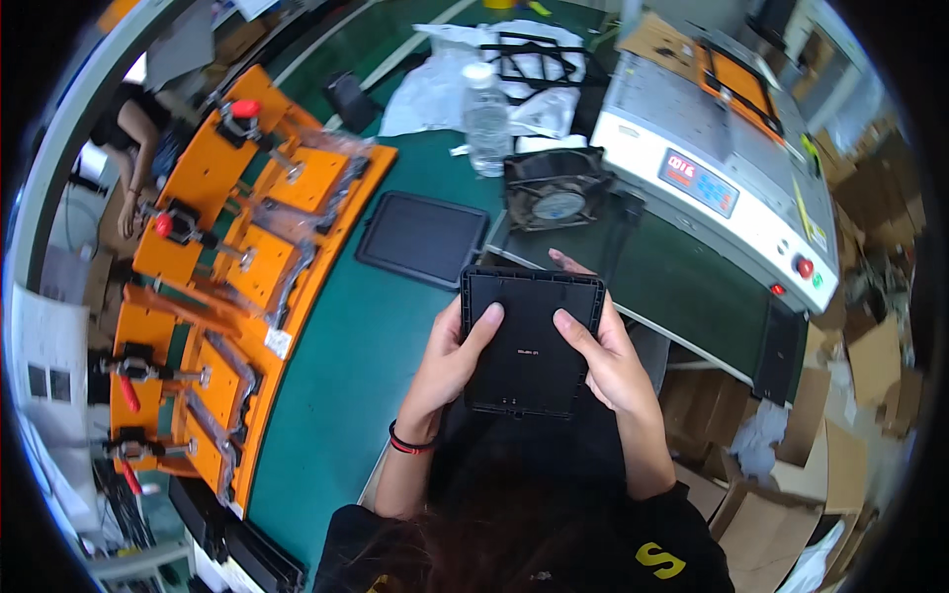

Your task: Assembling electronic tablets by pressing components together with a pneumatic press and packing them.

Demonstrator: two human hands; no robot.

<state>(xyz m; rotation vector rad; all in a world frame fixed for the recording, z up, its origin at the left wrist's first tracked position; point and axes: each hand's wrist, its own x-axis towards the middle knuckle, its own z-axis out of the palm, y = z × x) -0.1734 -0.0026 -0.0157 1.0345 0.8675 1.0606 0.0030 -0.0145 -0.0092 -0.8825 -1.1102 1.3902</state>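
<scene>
Both my hands hold a flat black rectangular plastic panel (524,356) in front of my body, its long side running away from me. My left hand (457,358) grips the left edge with the thumb on the face. On the opposite edge, my right hand (610,358) does the same, one fingertip showing past the far corner. The fingers underneath are hidden. A similar black panel with a raised rim (423,237) lies on the green work surface (331,381), just beyond my left hand.
An orange clamping fixture (272,341) with red-handled toggle clamps fills the left side. Farther back are a clear bottle (486,124) and a black fan (556,190). A grey-white machine (682,128) with a lit display stands right, above cardboard boxes (766,529). Another person's arm (138,148) shows far left.
</scene>
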